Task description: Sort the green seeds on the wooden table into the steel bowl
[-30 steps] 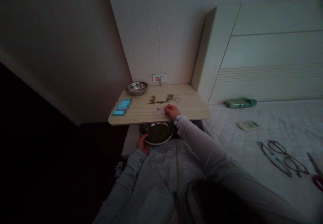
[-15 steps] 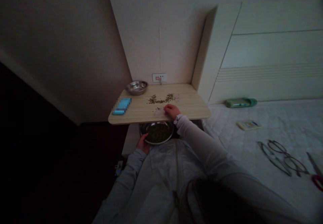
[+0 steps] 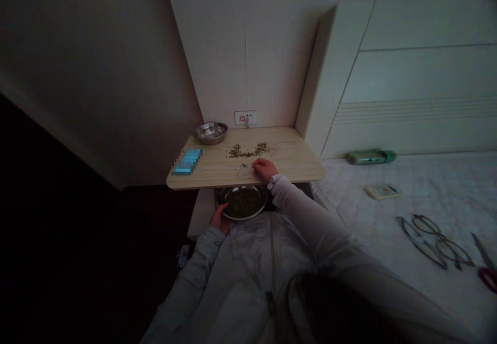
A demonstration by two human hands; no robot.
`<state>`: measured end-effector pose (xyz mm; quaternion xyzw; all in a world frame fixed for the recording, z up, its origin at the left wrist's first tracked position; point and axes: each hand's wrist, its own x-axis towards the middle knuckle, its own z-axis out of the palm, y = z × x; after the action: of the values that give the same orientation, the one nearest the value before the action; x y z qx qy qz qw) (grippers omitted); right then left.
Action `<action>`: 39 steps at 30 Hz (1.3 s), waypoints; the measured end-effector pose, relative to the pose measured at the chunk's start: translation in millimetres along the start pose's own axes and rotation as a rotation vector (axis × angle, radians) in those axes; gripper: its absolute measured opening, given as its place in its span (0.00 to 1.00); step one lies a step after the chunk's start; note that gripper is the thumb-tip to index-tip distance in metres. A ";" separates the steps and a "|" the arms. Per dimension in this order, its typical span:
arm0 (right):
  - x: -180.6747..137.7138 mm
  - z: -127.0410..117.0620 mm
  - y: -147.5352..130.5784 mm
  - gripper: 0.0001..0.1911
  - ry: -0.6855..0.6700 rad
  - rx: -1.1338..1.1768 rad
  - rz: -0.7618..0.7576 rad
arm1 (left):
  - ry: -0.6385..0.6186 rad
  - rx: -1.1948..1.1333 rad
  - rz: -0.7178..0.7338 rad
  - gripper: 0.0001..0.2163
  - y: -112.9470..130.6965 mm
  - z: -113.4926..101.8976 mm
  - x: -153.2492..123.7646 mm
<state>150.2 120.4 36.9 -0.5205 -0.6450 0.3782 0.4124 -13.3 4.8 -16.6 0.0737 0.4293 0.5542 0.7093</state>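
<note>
A small wooden tabletop stands against the wall. My right hand rests on it with fingers curled, over a few small dark bits and a pale scrap near the front edge. A scatter of small green-brown bits lies farther back. Below the table's front edge my left hand grips the rim of a steel bowl that holds more of the bits.
An empty steel bowl sits at the table's back left, a blue phone at the left edge, a wall socket behind. On the bed to the right lie a green case, a remote, glasses and scissors.
</note>
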 end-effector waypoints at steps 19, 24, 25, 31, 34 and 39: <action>1.8 0.5 3.3 0.05 0.031 -0.029 -0.006 | 0.026 0.011 0.006 0.07 -0.7 -1.6 1.7; 0.4 0.5 2.4 0.06 0.039 -0.048 -0.001 | 0.026 -0.018 0.008 0.07 -1.3 -1.3 1.9; 0.2 0.5 2.3 0.06 0.040 -0.054 0.000 | 0.023 -0.025 0.007 0.07 -1.4 -1.3 2.2; -0.4 0.1 1.1 0.05 0.042 -0.037 0.004 | 0.028 -0.021 0.024 0.07 -1.4 -2.5 3.9; -0.8 -0.3 0.5 0.05 0.038 -0.024 -0.003 | 0.011 -0.010 0.027 0.07 -1.3 -2.7 3.4; -0.5 0.1 2.2 0.06 0.042 -0.020 -0.019 | 0.022 0.000 0.027 0.08 -0.8 -0.9 1.0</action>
<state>151.0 120.3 34.8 -0.5264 -0.6449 0.3565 0.4242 -13.3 5.0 -18.2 0.0735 0.4359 0.5646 0.6970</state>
